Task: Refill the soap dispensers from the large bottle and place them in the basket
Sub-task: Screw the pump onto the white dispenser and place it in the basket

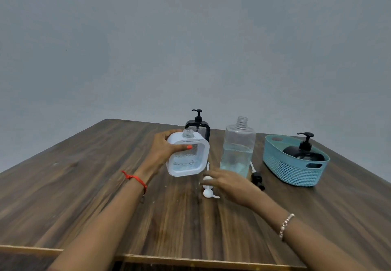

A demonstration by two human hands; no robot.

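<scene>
My left hand [164, 151] grips a white-framed clear soap dispenser [188, 157], tilted, its neck uncapped, liquid in its lower part. My right hand [227, 183] lies over the white pump head [208, 190] on the table, fingers spread; whether it grips the pump is unclear. The large clear bottle [238, 148] stands uncapped, about half full of bluish liquid. A black-framed dispenser [198, 125] with its pump on stands behind. A teal basket [294, 169] at the right holds another black-pump dispenser [304, 151].
A black pump head [257, 178] with its white tube lies on the wooden table [105, 186] between the large bottle and the basket. The table's near edge runs along the bottom. A plain grey wall stands behind.
</scene>
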